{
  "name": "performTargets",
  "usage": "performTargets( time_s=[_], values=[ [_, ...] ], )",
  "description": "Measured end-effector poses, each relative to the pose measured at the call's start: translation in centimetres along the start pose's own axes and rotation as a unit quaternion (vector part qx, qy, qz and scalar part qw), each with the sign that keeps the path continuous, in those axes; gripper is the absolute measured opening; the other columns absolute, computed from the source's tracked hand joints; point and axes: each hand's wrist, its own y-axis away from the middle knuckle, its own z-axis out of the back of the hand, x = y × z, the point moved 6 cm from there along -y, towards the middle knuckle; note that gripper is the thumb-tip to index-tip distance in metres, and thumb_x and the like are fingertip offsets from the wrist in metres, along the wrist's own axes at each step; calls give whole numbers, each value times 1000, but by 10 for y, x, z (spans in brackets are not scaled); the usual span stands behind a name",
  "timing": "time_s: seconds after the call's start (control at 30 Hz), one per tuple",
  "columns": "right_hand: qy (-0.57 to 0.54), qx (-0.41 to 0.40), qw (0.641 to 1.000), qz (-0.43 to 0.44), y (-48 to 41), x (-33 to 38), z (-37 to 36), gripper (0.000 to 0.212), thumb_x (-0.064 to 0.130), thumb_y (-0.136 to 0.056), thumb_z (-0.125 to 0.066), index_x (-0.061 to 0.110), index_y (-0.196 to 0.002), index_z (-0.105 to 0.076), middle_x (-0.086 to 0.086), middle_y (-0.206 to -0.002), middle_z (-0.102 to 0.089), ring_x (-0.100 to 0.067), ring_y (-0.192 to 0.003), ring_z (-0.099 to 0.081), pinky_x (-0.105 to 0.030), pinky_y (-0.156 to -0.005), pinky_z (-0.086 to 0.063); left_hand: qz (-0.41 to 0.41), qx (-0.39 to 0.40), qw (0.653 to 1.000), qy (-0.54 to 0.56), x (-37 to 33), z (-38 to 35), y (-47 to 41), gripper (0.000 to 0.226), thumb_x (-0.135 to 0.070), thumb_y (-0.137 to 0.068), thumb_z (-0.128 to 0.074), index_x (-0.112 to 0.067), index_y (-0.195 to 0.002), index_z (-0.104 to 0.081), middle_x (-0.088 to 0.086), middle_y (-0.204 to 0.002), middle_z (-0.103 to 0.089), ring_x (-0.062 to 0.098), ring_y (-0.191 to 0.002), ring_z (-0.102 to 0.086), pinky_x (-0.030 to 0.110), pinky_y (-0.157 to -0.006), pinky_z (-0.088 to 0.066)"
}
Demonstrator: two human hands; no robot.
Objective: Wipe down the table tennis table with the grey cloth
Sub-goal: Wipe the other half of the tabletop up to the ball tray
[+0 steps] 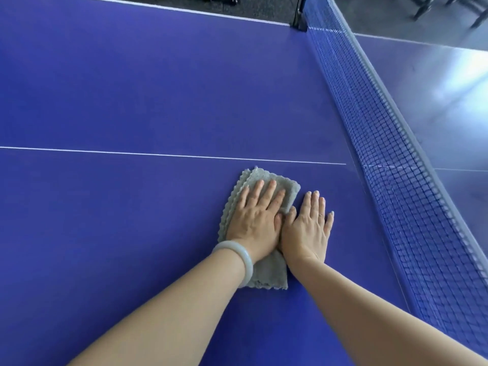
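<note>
At the near edge of my view, both forearms reach up and forward over the table [132, 88]. The left hand [254, 220], with a pale bangle [237, 257] at the wrist, lies flat on the cloth [272, 273], fingers straight and spread, nothing curled round the fabric. I read that as deliberate: a flat palm puts even weight across the cloth so that it drags over the surface instead of bunching.

The right hand [306, 228] lies just beside it, also flat with straight fingers, palm on the bare blue top. Its thumb sits against the left thumb at the cloth's right edge. It grips nothing; I judge it is there to brace my lean and to pin that edge.

The cloth itself looks folded double — two scalloped edges show along its left side — which gives a thicker pad under the palm. It sits on the near half of the table, just short of the white centre line [171, 155] and near the net [383, 154] to the right, though not touching it.

Beyond the line, blue surface runs to the far edge, where the net post [299, 19] clamps on. I see no streaks, so I cannot tell what is already wiped. Past the net, the other half [449, 101] carries a bright glare — reaching it would likely mean walking round, since the net blocks a straight pass.
</note>
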Motion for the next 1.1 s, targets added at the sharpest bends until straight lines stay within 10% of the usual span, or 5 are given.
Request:
performTargets(
  time_s=[0.27,0.6,0.83,0.93,1.1],
  values=[
    [18,-5,1000,3,-2,-3,-1,61,40,-105,-17,17,-159,-2,6,-167,4,-8,-152,11,-36,-122,13,22,-15,1000,-8,22,7,-55,59,-43,-104,-21,-27,-159,-6,-3,-167,2,16,-153,7,42,-123,8],
    [49,-9,999,5,-3,-2,-6,63,40,-104,-13,13,-158,3,2,-167,8,-14,-153,11,-42,-123,13,293,-70,953,-43,176,33,92,61,-43,-102,-19,-21,-159,-14,4,-166,-8,25,-153,-7,47,-123,-4],
    [13,6,1000,15,-1,0,2,62,40,-104,-17,13,-159,-5,1,-167,3,-13,-153,8,-41,-123,11,42,-40,998,-3,-57,-19,136,64,-41,-104,-19,-9,-158,-9,9,-166,-1,26,-153,8,49,-123,-10],
    [0,6,1000,19,0,1,3,63,39,-104,-19,12,-159,-7,1,-167,1,-13,-153,6,-40,-123,11,17,-49,999,-8,-18,-12,169,61,-42,-104,-22,-16,-158,-16,3,-166,-6,20,-153,1,46,-122,-13],
    [13,-2,1000,18,0,3,1,64,39,-104,-21,11,-159,-5,-1,-167,2,-16,-154,7,-43,-123,10,209,-41,975,-67,91,5,204,64,-42,-99,-13,-16,-158,-12,3,-166,-5,20,-153,-2,46,-124,-11]
  ],
)
